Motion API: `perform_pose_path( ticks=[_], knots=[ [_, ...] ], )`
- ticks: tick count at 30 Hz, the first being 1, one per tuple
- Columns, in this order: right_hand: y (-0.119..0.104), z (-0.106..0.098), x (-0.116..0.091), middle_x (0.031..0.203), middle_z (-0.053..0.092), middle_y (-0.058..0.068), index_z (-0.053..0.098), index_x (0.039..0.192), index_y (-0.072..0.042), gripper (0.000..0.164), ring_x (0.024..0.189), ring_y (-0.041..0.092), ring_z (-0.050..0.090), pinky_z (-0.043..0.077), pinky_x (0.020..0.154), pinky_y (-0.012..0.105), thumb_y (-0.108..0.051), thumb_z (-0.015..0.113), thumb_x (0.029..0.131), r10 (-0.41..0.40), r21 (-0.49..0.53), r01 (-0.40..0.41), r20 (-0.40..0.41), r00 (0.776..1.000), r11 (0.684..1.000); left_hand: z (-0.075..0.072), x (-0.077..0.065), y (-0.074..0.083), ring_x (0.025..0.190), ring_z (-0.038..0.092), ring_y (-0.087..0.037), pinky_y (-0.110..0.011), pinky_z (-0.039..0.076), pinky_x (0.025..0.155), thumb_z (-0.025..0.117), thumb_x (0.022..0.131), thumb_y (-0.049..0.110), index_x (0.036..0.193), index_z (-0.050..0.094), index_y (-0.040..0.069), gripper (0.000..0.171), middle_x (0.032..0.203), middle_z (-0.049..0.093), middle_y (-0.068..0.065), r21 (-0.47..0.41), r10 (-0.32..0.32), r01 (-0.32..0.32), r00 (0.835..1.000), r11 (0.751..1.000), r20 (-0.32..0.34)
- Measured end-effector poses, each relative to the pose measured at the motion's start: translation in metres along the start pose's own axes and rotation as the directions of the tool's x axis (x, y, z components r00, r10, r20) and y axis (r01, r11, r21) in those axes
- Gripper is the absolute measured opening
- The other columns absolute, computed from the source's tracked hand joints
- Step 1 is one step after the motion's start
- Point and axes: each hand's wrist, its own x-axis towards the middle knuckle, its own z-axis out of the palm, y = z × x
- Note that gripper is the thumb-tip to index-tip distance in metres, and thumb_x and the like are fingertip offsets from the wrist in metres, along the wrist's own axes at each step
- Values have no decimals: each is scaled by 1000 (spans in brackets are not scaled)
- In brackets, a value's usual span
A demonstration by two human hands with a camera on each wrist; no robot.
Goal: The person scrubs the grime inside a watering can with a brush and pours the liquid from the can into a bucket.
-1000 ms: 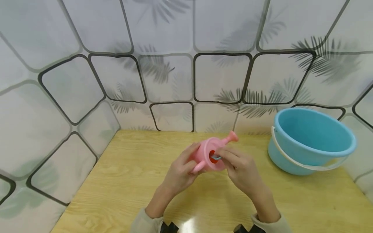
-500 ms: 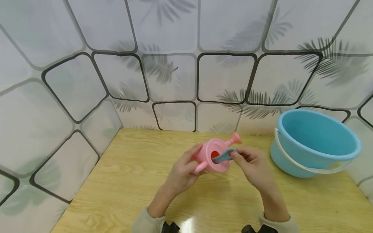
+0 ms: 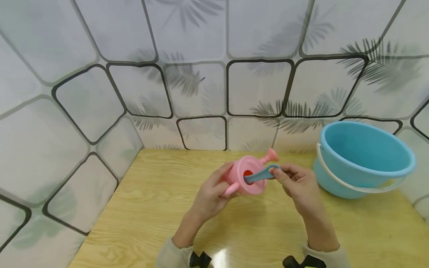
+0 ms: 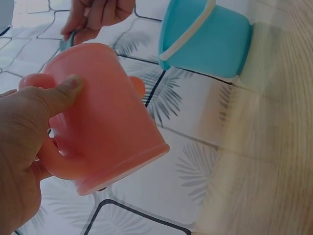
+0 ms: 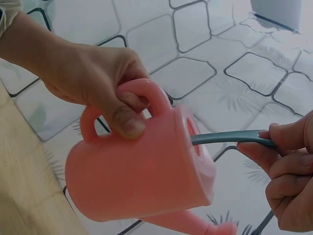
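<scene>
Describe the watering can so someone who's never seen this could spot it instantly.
Find the big blue bucket on the wooden table. In the head view, left of it, a person's left hand grips the watering can. Its pink colour and flared spout set it apart from the bucket and the blue-grey utensil poking from its opening.

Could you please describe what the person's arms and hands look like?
The left hand and right hand are bare. The left sleeve and right sleeve are plain and pale beige. A black angular piece shows beside each sleeve.
</scene>
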Motion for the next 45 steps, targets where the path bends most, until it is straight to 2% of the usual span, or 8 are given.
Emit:
perform_pose_path(
  ticks=[7,16,20,28,34,37,41,45],
  knots=[
    [0,-4,0,51,38,-2,75,94,-7,27,43,22,16,8,38,36,10,54,96,23,28,-25,84,996,999,2,2,3,114,63,-39,-38,55,94,83,81,20,62,53,8,38,129,58,-28,-28,21,-21,1000,999,6],
    [-2,-14,-2,56,52,-6,74,98,0,32,41,16,12,7,37,26,14,46,98,-58,244,28,113,992,969,1,2,2,116,62,-40,-40,54,96,76,88,24,64,53,8,37,130,57,-29,-33,9,-10,1000,999,-21],
    [2,-8,-1,53,43,-5,74,100,-4,32,41,18,14,8,37,30,13,48,97,-11,205,-30,198,980,978,2,0,2,116,62,-41,-41,54,96,75,89,25,64,53,8,37,130,57,-30,-31,19,-20,1000,999,-25],
    [-3,-22,2,85,73,-4,75,105,-4,39,39,14,14,8,36,26,12,39,101,-54,374,-50,261,964,926,1,3,-2,115,62,-41,-41,54,95,74,90,25,65,53,7,37,130,57,-30,-35,6,-7,999,999,-33],
    [4,-17,4,56,50,-6,74,106,-5,38,38,16,15,9,37,28,12,41,100,3,327,-123,345,938,937,2,3,-1,115,62,-41,-40,55,94,76,88,24,66,56,7,34,129,57,-30,-97,-8,4,999,995,-43],
    [7,-18,5,57,53,-6,74,108,-5,37,38,16,15,9,36,27,11,42,100,-16,335,-105,337,941,936,2,3,-1,115,63,-40,-40,55,94,73,90,26,63,53,8,38,128,58,-30,-96,2,-5,1000,995,-24],
    [6,-28,5,81,72,-4,72,110,2,39,37,13,15,10,35,23,14,36,101,-85,462,-84,333,939,883,0,4,-2,115,63,-39,-38,56,93,79,85,22,61,51,9,39,130,58,-28,-115,-28,29,1000,993,8],
    [9,-25,6,60,51,0,71,110,2,36,37,14,16,11,35,23,12,37,101,-77,439,-106,379,922,892,1,4,-1,115,63,-38,-37,56,92,86,77,13,60,49,9,40,130,58,-27,-178,-61,64,998,982,19]
  ],
)
